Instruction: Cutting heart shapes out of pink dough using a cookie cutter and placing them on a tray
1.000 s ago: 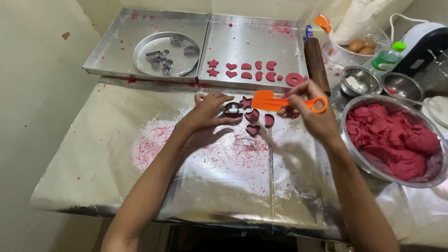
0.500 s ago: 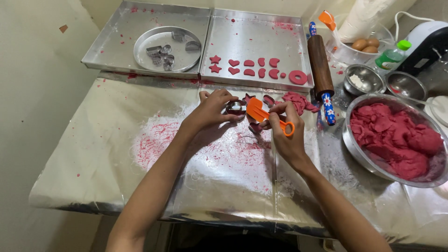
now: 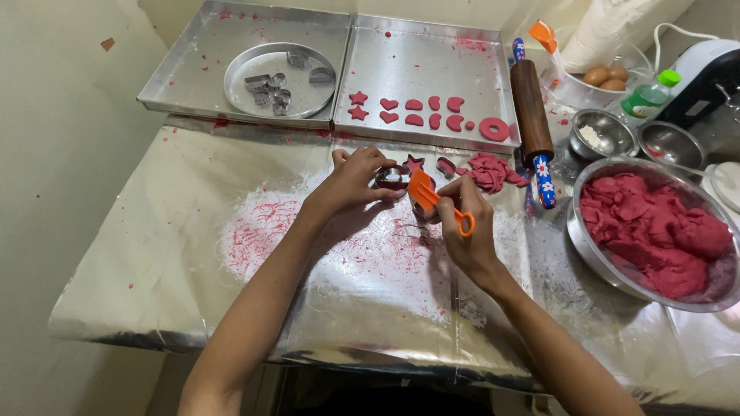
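Observation:
My left hand [image 3: 356,182] holds a small metal cookie cutter [image 3: 391,178] down on the foil-covered table [image 3: 154,262]. My right hand [image 3: 467,228] grips an orange plastic scraper [image 3: 426,193], its blade tipped down beside the cutter. Cut red dough shapes, a star [image 3: 414,163] and a heart [image 3: 445,166], lie just beyond the hands. A heap of red dough scraps [image 3: 490,171] sits to their right.
A steel tray [image 3: 432,62] behind holds red dough stars, hearts and a ring. The left tray [image 3: 193,46] carries a round pan with several cutters [image 3: 277,81]. A wooden rolling pin [image 3: 533,112], a large bowl of red dough [image 3: 655,231], small bowls, eggs and a green-capped bottle stand right.
My right hand has come down and left with the orange scraper, from above the dough shapes to the table beside the cutter. The left hand stays on the cutter.

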